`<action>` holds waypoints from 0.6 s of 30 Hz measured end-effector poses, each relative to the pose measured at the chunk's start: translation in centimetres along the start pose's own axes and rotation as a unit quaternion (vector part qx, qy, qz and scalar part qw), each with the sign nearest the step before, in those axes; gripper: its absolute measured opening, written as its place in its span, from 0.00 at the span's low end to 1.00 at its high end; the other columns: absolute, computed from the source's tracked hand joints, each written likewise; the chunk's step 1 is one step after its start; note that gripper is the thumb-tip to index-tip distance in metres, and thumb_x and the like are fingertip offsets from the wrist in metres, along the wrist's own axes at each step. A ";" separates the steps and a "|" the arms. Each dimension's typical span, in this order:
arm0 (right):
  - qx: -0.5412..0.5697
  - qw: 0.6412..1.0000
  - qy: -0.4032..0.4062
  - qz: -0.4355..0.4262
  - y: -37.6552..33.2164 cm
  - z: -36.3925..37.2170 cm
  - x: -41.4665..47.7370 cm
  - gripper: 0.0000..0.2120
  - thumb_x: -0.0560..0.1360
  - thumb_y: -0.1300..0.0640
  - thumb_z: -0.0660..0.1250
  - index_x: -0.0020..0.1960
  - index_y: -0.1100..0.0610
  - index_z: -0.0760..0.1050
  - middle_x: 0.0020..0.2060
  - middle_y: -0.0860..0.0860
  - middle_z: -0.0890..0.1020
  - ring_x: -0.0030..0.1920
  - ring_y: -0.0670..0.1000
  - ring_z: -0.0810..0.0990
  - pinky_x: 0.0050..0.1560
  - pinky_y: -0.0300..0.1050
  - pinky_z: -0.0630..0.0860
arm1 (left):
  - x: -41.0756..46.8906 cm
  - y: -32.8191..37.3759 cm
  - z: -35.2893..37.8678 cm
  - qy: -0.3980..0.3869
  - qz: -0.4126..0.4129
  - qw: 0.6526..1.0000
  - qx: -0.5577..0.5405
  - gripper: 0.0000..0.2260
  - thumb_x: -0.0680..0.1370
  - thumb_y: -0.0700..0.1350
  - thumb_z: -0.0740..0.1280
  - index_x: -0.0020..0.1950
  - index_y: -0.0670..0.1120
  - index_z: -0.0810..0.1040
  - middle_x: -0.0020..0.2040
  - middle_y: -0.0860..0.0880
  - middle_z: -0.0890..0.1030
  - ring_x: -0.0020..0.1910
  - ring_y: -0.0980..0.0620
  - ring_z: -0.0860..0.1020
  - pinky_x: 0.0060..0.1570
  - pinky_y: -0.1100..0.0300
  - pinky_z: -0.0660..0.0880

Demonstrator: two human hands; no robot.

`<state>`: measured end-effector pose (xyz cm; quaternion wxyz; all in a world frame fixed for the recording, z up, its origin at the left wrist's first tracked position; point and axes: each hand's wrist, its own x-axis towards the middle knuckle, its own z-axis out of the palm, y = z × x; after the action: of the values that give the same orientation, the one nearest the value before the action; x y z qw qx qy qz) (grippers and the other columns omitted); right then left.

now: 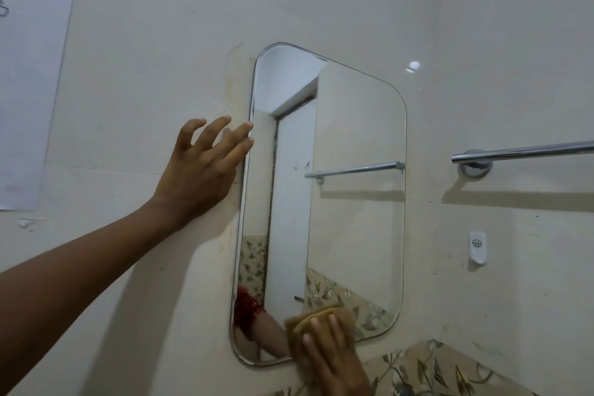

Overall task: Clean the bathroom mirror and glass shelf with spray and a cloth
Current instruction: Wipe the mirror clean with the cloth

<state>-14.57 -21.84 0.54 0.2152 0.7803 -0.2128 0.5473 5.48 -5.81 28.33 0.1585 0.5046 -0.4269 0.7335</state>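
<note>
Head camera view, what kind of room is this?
Most likely a bathroom: a rounded wall mirror on glossy tiled walls, a chrome towel rail beside it, and a right hand wiping the glass with a cloth.

Head view, close, tilted up at mirror (324, 202)

The mirror (337, 202) is a tall frameless rectangle with rounded corners, fixed flat on the cream wall tiles and appearing tilted in the view. A tan cloth (316, 323), folded and bunched, lies pressed flat against the mirror's bottom edge, overlapping the glass near its lower middle.
</note>
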 end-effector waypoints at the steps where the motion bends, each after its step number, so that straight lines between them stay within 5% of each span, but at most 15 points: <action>1: -0.066 0.996 0.064 -0.009 2.1 0.4 -0.5 0.21 0.81 0.51 0.45 0.73 0.47 0.59 0.72 0.49 0.66 0.74 0.55 0.61 0.69 0.51 0.60 | 0.0 0.0 0.0 0.001 0.000 1.000 -0.001 0.18 0.78 0.39 0.48 0.61 0.45 0.74 0.67 0.47 0.75 0.64 0.43 0.73 0.61 0.48 0.57; 3: -0.126 0.990 0.062 -0.032 7.6 0.5 -1.5 0.21 0.80 0.59 0.47 0.72 0.59 0.59 0.73 0.59 0.60 0.75 0.62 0.54 0.71 0.58 0.56 | 0.0 0.0 0.1 0.002 0.000 1.000 0.000 0.18 0.78 0.39 0.48 0.61 0.45 0.74 0.67 0.47 0.75 0.64 0.43 0.73 0.62 0.49 0.57; 5: -0.016 0.984 0.096 0.151 9.6 -0.2 -1.0 0.29 0.74 0.67 0.52 0.75 0.56 0.56 0.73 0.58 0.61 0.74 0.61 0.57 0.73 0.54 0.55 | 0.0 0.0 0.2 0.000 0.001 1.000 0.002 0.18 0.78 0.39 0.48 0.61 0.45 0.74 0.66 0.47 0.75 0.63 0.43 0.74 0.62 0.49 0.57; 7: 0.090 0.929 0.115 0.341 9.1 -0.6 1.4 0.36 0.71 0.73 0.54 0.74 0.51 0.51 0.74 0.57 0.61 0.72 0.62 0.62 0.71 0.56 0.61 | 0.0 0.0 0.2 0.001 0.002 1.000 0.003 0.18 0.77 0.39 0.49 0.60 0.45 0.74 0.66 0.47 0.75 0.63 0.44 0.74 0.61 0.49 0.58; 10: 0.141 0.865 0.145 0.459 6.5 -1.6 3.7 0.31 0.71 0.62 0.53 0.74 0.52 0.55 0.74 0.55 0.61 0.69 0.63 0.67 0.67 0.60 0.66 | 0.0 0.0 0.2 -0.006 0.000 1.000 0.000 0.19 0.78 0.38 0.48 0.60 0.45 0.74 0.66 0.47 0.76 0.63 0.44 0.74 0.61 0.49 0.58; 13: 0.138 0.895 0.187 0.380 1.2 0.3 3.2 0.33 0.69 0.60 0.51 0.73 0.46 0.56 0.73 0.56 0.65 0.70 0.62 0.64 0.67 0.60 0.65 | 0.1 0.0 0.1 -0.013 0.000 1.000 0.000 0.20 0.78 0.39 0.46 0.60 0.45 0.74 0.66 0.47 0.75 0.63 0.44 0.74 0.62 0.50 0.57; 16: 0.043 0.977 0.175 0.118 -5.7 3.4 1.8 0.21 0.78 0.61 0.49 0.70 0.55 0.63 0.75 0.57 0.58 0.74 0.60 0.55 0.71 0.59 0.57 | 0.0 0.0 0.2 -0.019 0.000 1.000 -0.002 0.20 0.77 0.39 0.47 0.61 0.45 0.73 0.66 0.47 0.75 0.63 0.44 0.74 0.62 0.50 0.57; 18: -0.051 0.984 0.162 -0.049 -9.3 4.6 2.2 0.18 0.82 0.59 0.48 0.70 0.60 0.61 0.76 0.59 0.52 0.75 0.61 0.52 0.71 0.60 0.55 | 0.0 -0.1 0.2 -0.019 0.000 1.000 -0.004 0.19 0.77 0.39 0.47 0.62 0.45 0.73 0.67 0.47 0.75 0.63 0.44 0.74 0.62 0.50 0.57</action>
<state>-5.13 -17.07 0.27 0.3130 0.6789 -0.1640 0.6436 5.64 -5.94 28.39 0.1526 0.5177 -0.4325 0.7223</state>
